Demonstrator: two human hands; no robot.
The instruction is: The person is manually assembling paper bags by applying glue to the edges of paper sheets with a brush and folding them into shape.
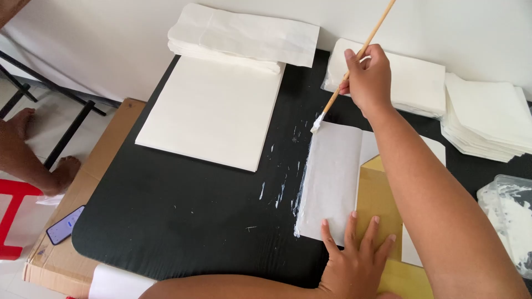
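Black desk point(183, 210), streaked with white paste, set against a white wall point(471, 27). Right hand point(368, 77) fingers pinch brush point(354, 63), bristles at top edge of white sheet point(330, 177). Left hand point(354, 260) fingers spread flat, pressing sheet and yellow template point(379, 199). Paper stacks point(482, 116) behind.

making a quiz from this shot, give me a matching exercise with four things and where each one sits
Things:
1. brush
2. yellow template
3. phone
4. plastic tub

Places:
A. on the cardboard, lower left
B. at the right edge, smeared with white paste
C. in the right hand, tip at the white sheet's top corner
D. under the left hand, on the white sheet

Pairs: 1-C, 2-D, 3-A, 4-B
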